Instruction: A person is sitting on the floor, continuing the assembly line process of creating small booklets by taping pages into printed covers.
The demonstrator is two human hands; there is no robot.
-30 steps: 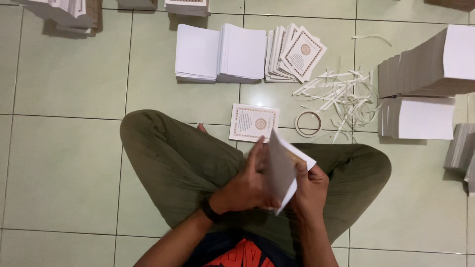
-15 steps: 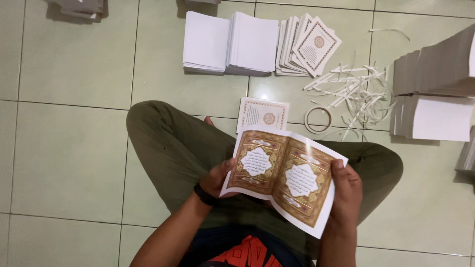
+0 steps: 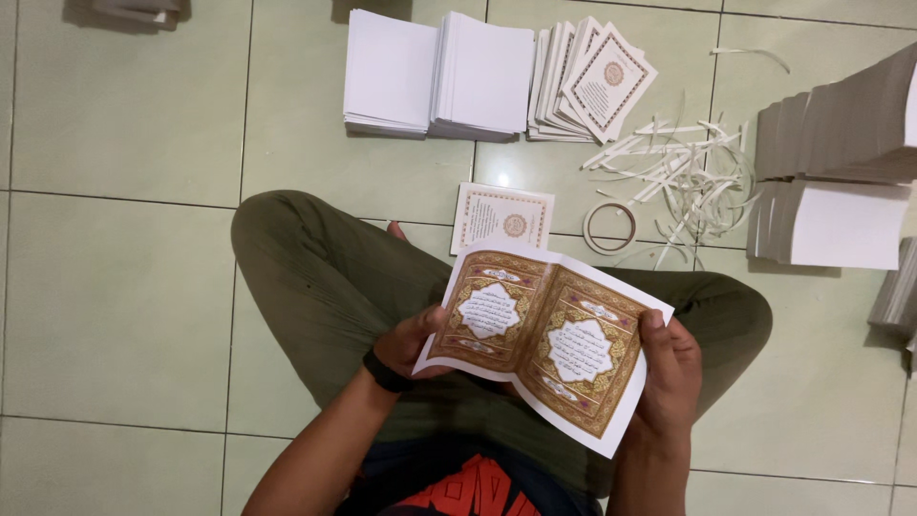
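Note:
I sit cross-legged on a tiled floor and hold an unfolded printed sheet point(image 3: 543, 336) over my lap. It shows two gold-brown ornamented pages with white medallions. My left hand point(image 3: 409, 342) grips its left edge, thumb on top; a black watch band is on that wrist. My right hand point(image 3: 669, 368) grips the right edge with the thumb over the paper. A single folded booklet point(image 3: 502, 218) with a round emblem lies on the floor just beyond my knees.
Two stacks of white sheets point(image 3: 435, 75) and a fanned pile of folded booklets point(image 3: 592, 81) lie ahead. A tape ring point(image 3: 609, 227) and loose white paper strips point(image 3: 683, 167) sit to the right, beside tall paper stacks point(image 3: 841, 162).
A second ago the sheet was folded and upright between my hands. It has been unfolded flat, and my hands have moved apart to its two edges.

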